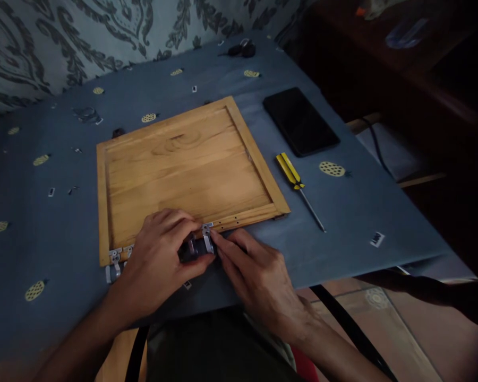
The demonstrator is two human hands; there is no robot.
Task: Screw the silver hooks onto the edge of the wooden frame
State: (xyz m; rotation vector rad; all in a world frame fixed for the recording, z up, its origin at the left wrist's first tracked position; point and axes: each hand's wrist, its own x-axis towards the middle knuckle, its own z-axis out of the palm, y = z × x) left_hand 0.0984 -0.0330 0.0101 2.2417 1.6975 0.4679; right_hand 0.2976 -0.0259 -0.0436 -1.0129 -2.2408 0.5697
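Observation:
A wooden framed panel (175,159) lies on the cloth-covered table, with several small holes along its near edge. At that edge my left hand (159,260) is closed round a metal fitting (207,237) that has a screw plate and a dark body. Part of the fitting is hidden by my fingers. From the right, my right hand (258,276) presses its bunched fingertips against the same fitting. Anything small between those fingertips is too hidden to name. Another silvery metal fitting (114,262) sits at the panel's near left corner.
A yellow-handled screwdriver (298,183) lies right of the panel, below a black phone or tablet (300,121). Small screws (74,189) lie scattered to the left. Dark scissors or keys (241,49) rest at the back. A patterned curtain (103,37) hangs behind the table.

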